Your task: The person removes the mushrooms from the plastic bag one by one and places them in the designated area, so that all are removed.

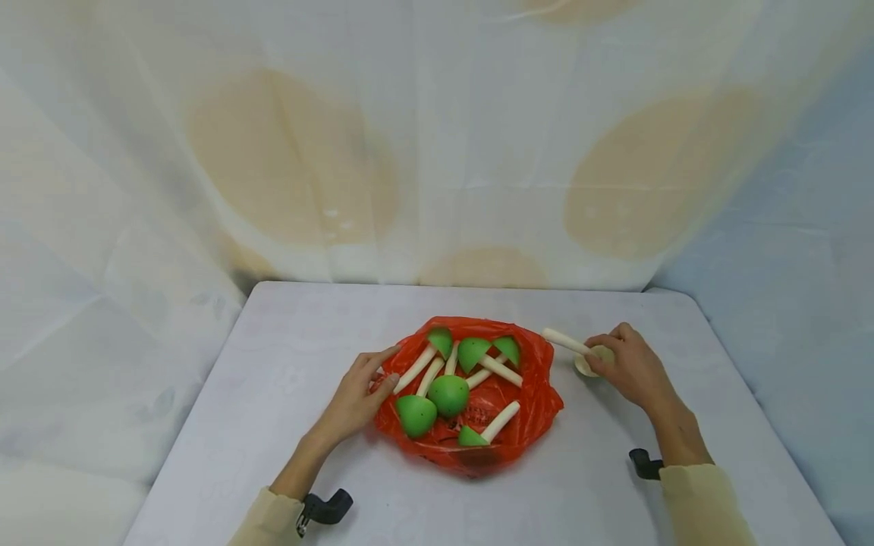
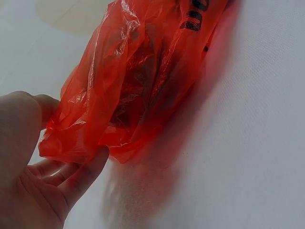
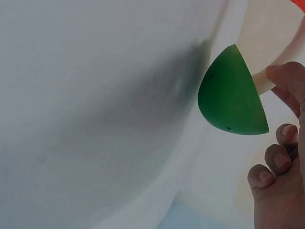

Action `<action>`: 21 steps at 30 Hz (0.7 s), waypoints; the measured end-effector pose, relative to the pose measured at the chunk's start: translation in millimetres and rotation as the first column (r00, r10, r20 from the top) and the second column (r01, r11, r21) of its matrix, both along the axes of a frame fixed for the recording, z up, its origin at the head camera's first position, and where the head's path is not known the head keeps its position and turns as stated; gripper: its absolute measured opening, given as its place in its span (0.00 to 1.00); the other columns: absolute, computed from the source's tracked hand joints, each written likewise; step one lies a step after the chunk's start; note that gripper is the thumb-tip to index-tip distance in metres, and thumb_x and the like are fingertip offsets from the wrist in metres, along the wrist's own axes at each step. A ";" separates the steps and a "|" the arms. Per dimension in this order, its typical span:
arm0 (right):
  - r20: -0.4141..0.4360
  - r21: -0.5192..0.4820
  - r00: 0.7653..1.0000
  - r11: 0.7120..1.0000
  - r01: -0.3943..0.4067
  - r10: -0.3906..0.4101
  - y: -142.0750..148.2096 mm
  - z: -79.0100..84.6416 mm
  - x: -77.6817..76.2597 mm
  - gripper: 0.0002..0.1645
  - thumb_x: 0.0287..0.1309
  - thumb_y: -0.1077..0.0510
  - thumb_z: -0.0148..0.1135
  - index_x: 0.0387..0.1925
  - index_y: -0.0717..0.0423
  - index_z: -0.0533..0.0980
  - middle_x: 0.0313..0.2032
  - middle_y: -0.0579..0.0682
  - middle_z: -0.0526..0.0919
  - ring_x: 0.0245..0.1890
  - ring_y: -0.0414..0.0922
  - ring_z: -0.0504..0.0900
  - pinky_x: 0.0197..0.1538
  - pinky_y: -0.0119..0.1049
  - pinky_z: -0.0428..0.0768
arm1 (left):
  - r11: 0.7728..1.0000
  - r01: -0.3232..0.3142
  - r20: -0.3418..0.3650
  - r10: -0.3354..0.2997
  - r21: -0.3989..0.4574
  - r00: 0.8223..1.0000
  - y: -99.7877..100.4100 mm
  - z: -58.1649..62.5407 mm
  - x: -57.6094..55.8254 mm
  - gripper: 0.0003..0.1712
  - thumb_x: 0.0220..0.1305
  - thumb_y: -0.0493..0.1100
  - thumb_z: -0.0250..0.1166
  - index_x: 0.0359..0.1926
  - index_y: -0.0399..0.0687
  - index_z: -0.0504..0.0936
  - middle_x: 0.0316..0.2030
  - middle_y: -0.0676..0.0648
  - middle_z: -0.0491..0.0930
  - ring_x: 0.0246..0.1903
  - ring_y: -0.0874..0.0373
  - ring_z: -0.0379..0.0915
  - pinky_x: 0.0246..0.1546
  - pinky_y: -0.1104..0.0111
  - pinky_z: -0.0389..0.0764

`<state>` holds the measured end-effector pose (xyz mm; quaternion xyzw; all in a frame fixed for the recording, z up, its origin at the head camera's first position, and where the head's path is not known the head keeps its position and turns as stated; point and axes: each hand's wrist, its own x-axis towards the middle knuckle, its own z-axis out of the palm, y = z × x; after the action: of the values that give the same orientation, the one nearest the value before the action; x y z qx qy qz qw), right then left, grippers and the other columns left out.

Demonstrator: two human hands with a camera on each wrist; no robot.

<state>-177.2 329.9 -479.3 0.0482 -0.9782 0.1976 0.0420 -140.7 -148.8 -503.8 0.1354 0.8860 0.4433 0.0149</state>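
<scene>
A red plastic bag [image 1: 478, 461] lies wide open on the table, with several toy mushrooms [image 1: 448, 395] inside, each with a green dome cap and an off-white stem. At the bag's left rim, my left hand [image 1: 357, 396] holds the plastic; the left wrist view shows the film between thumb and fingers. To the right of the bag, my right hand [image 1: 631, 365] pinches another mushroom [image 3: 231, 95] by its stem near the cap. Its stem end [image 1: 556, 336] points left toward the bag, and its cap casts a shadow on the table in the right wrist view.
The white-covered table [image 1: 307, 318] carries the bag near its middle. A patterned white curtain [image 1: 478, 152] stands behind it, with sheets at the left and right sides. Black wrist mounts [image 1: 331, 508] stick out from both forearms.
</scene>
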 end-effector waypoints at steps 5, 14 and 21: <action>-0.164 0.043 0.983 0.996 -0.076 0.082 11.2 -3.3 6.0 0.14 0.57 0.55 0.73 0.46 0.52 0.85 0.34 0.51 0.70 0.30 0.45 0.67 0.32 0.37 0.67 | 1.000 -0.004 -0.002 0.004 -0.004 1.000 -0.9 -0.3 -0.5 0.30 0.74 0.51 0.60 0.73 0.67 0.67 0.57 0.49 0.71 0.47 0.54 0.73 0.47 0.60 0.77; -0.294 0.197 0.926 0.963 -0.184 0.237 28.8 -9.9 12.6 0.21 0.44 0.61 0.80 0.43 0.47 0.85 0.28 0.47 0.66 0.26 0.42 0.61 0.28 0.33 0.61 | 1.000 0.001 -0.008 -0.001 -0.001 1.000 -0.3 -0.6 -0.1 0.29 0.74 0.52 0.60 0.73 0.66 0.67 0.58 0.49 0.71 0.46 0.55 0.73 0.45 0.60 0.77; -0.127 0.088 0.977 0.983 -0.163 0.173 31.8 -15.2 17.8 0.22 0.50 0.61 0.77 0.49 0.44 0.84 0.33 0.51 0.66 0.29 0.43 0.64 0.30 0.34 0.64 | 1.000 0.007 -0.013 -0.007 -0.004 1.000 0.2 -2.1 0.3 0.29 0.74 0.52 0.60 0.73 0.67 0.67 0.57 0.49 0.71 0.44 0.56 0.72 0.44 0.61 0.76</action>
<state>-159.4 361.7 -494.4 0.1454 -0.9725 0.1589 0.0891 -140.4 -148.6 -505.9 0.1415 0.8864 0.4405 0.0111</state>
